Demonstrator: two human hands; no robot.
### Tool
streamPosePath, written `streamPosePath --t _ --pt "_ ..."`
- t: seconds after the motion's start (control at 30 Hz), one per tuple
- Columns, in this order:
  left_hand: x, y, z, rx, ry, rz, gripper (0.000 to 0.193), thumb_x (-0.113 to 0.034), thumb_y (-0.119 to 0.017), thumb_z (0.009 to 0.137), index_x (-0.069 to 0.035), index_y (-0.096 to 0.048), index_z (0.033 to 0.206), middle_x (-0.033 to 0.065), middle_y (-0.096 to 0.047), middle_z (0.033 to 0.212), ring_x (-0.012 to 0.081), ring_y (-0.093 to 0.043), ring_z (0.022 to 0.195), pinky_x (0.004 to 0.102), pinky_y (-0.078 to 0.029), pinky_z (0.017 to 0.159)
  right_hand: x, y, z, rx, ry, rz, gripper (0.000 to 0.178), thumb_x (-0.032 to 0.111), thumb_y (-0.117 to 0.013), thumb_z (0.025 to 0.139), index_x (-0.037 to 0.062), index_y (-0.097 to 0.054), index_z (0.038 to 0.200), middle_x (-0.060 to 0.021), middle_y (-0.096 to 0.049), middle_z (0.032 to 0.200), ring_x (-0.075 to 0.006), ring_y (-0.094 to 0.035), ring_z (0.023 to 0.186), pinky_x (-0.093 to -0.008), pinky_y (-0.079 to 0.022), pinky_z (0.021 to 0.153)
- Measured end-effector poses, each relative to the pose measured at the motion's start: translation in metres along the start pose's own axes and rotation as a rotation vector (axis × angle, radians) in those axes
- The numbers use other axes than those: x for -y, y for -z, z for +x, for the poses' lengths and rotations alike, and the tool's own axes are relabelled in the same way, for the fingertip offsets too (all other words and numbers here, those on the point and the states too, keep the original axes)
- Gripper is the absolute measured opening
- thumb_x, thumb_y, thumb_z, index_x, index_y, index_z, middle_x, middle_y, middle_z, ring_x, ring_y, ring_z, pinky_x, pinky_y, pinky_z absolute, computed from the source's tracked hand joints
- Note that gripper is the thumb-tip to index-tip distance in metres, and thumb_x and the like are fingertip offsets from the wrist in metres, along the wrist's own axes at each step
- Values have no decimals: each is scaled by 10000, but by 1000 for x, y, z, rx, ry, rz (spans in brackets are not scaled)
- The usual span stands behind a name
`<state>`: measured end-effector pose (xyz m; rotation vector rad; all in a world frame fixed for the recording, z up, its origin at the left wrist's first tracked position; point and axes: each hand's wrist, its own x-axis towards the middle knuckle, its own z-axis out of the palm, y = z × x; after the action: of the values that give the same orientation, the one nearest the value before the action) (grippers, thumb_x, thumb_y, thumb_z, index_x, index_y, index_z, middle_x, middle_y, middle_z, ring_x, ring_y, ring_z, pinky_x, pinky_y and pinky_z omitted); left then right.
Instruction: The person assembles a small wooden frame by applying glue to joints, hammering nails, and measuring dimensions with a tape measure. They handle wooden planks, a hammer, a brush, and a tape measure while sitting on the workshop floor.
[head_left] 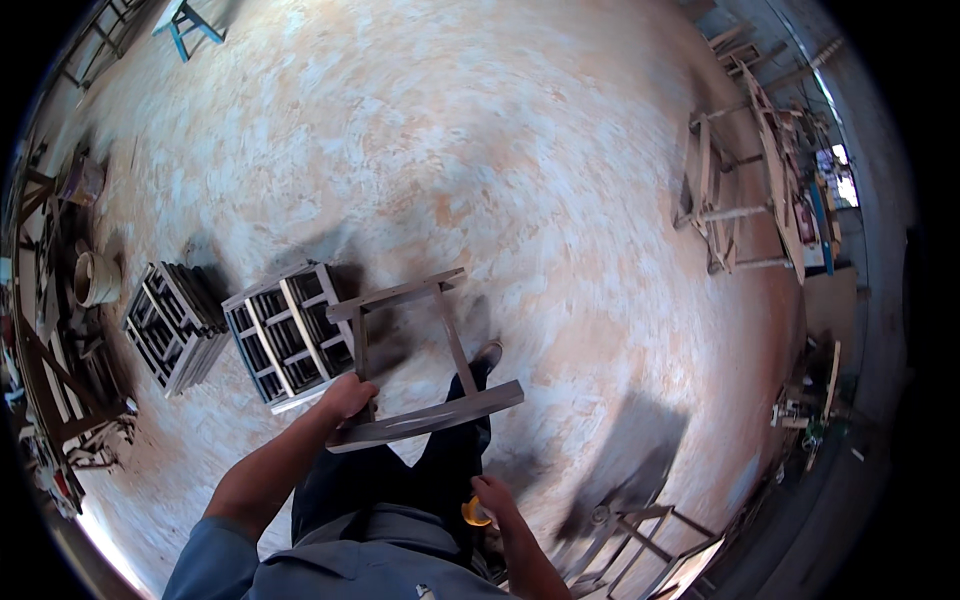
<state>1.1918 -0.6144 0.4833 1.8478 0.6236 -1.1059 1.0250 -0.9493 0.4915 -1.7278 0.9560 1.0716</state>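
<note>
Gripping one wooden frame (435, 418) with the left hand (350, 396), near the legs (455, 445) and right of two stacks of frames (303, 325); clasping one small yellow thing (475, 513) in the right hand (492, 493). Standing on a pale, blotchy floor (560, 200) in a room (880, 180) cluttered along both sides, with one bucket (97, 279) at left, one blue stool (182, 20) far left and one wooden stand (740, 212) at right

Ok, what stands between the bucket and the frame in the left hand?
In the head view, two frame stacks stand between bucket and held frame.
</note>
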Motion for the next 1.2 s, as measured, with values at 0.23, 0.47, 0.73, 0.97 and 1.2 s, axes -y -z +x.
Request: streamPosePath --t 0.23,0.47,0.73,0.97,1.2 --pt "-52 -53 133 -169 237 -115 394 -284 -593 792 106 -626 743 163 -580 630 274 -587 564 411 -433 518 90 102 151 88 227 -539 405 406 -531 913 56 -679 1054 -200 -682 1006 -392 -630 991 -452 -484 874" --pt "-85 -85 286 -263 282 15 373 -270 -603 764 99 -656 753 241 -641 698 360 -652 667 439 -505 640 97 161 238 91 195 -611 373 395 -533 915 60 -679 989 -203 -685 943 -405 -641 926 -475 -496 829" --pt "-88 -82 450 -307 338 92 428 -307 -571 799 63 -638 1003 301 -640 1043 434 -599 1047 478 -466 915 118 169 254 55 65 -632 333 376 -569 900 64 -682 933 -185 -687 860 -388 -663 844 -457 -519 757" --pt "-79 -95 553 -420 289 -7 455 -322 -561 805 57 -560 1057 297 -638 1023 454 -594 1026 489 -462 900 133 163 256 31 300 -511 133 196 -583 916 74 -635 922 -135 -626 673 -272 -626 577 -396 -489 543" --pt "-50 -125 626 -504 165 -24 398 -317 -564 815 45 -537 980 295 -640 962 487 -594 936 537 -464 824 140 164 262 80 109 -527 127 172 -602 893 55 -635 931 -115 -633 694 -247 -629 548 -360 -504 546"
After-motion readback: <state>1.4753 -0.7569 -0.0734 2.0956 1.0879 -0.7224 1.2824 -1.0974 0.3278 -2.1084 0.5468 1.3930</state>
